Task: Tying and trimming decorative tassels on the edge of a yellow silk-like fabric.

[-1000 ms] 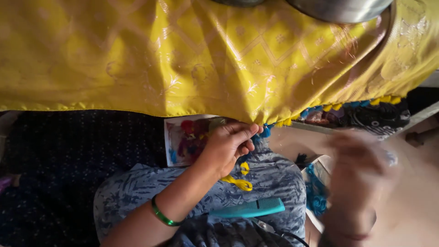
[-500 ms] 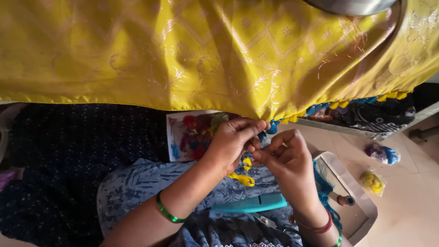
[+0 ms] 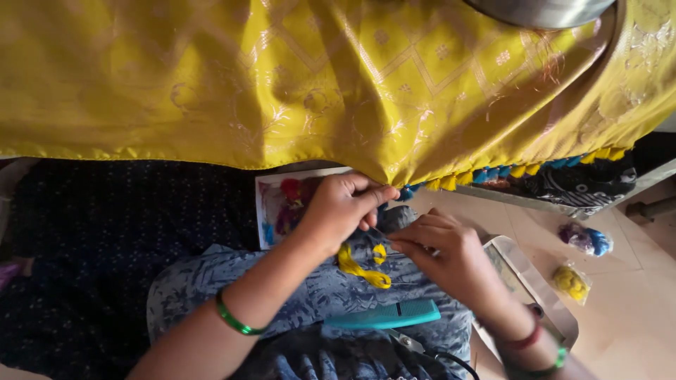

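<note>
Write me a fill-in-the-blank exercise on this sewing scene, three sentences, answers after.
1. The left hand pinches the lower edge of the ____ cloth.
2. The comb lying on the lap is ____ in colour.
3. The left wrist wears a ____ bangle, and the right hand works just beside the left one.

Missing words: yellow; teal; green

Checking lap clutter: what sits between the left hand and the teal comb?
In the head view, loose yellow thread lies on the blue patterned lap, between the left hand and the teal comb.
</note>
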